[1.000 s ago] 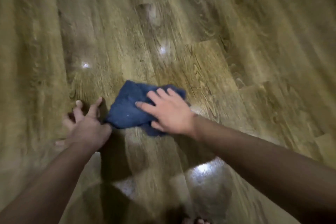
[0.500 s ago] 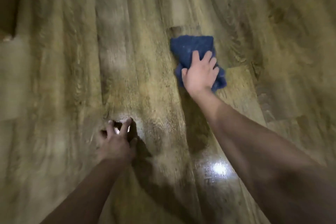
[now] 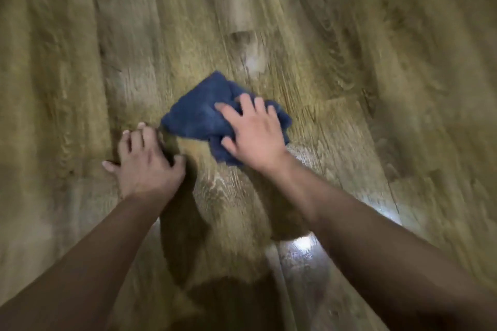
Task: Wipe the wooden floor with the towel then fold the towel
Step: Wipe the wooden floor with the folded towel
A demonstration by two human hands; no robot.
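Across the whole view, a brown wooden plank floor [image 3: 349,62] with glossy light reflections is seen, blurred toward its edges. Near the floor's middle, a crumpled dark blue terry towel [image 3: 199,115] is spread flat on the planks. It is pressed down by the right hand [image 3: 255,134], fingers splayed and nearly straight. Just beside the towel's left edge, the left hand [image 3: 145,164] is braced on bare floor, fingers spread, nothing grasped.

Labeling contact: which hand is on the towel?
The right hand: it presses flat on the blue towel, fingers spread. The left hand rests on the bare floor beside it.
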